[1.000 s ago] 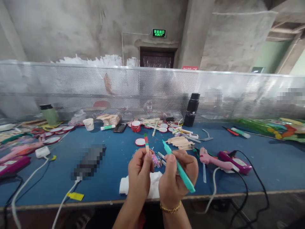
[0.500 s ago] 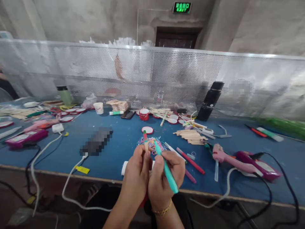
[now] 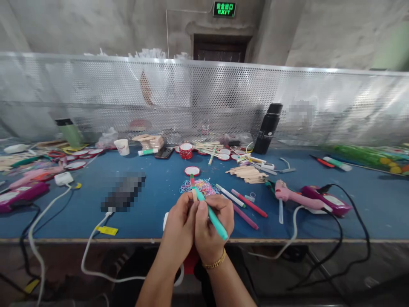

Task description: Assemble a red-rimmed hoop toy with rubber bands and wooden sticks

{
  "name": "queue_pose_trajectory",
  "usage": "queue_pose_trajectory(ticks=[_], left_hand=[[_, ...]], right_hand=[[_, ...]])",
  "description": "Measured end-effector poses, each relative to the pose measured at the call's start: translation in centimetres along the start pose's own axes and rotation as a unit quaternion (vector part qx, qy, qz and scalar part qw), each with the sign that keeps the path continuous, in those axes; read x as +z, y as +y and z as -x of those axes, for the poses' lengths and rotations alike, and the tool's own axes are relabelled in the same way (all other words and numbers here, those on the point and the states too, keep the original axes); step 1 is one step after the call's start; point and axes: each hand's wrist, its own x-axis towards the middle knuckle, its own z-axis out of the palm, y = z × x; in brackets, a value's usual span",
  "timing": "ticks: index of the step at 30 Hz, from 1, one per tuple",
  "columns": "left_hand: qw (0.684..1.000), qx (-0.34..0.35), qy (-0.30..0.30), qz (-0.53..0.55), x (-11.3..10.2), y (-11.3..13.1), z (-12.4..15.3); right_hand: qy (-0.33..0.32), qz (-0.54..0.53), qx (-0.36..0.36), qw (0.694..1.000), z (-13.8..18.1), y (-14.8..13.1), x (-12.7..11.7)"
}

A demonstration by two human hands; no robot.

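Note:
Between the fingers of my left hand (image 3: 179, 228) stands a wooden craft stick (image 3: 192, 180), its top end coloured green and red. A turquoise marker pen (image 3: 214, 219) lies in the grip of my right hand (image 3: 213, 226), with its tip touching or very near the stick just below the red part. Both hands are close together over the table's front edge. Beyond them lies a heap of coloured rubber bands (image 3: 201, 187), and behind that a white disc with a red rim (image 3: 192, 171).
Red, purple and white markers (image 3: 251, 204) lie right of my hands, near loose craft sticks (image 3: 246, 174). A pink glue gun (image 3: 295, 197) with cables is farther right. At left are a phone (image 3: 124, 194), a paper cup (image 3: 122, 147) and a green bottle (image 3: 70, 133). A perforated metal screen (image 3: 179, 94) borders the back.
The turquoise pen's tip has come from beside the stick onto or right against it, below the red part. The camera view has shifted slightly to the right.

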Motion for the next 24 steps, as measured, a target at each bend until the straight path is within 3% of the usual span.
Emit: queue_pose_trajectory(ticks=[7,24], left_hand=[[0.995,0.012,0.013,-0.097,0.32,0.68,0.46],[0.994,0.014,0.008,-0.104,0.44,0.43,0.22]], right_hand=[[0.025,-0.002,0.033,0.999,-0.25,0.14,-0.29],[0.003,-0.012,0.042,0.999,-0.40,0.26,-0.31]])
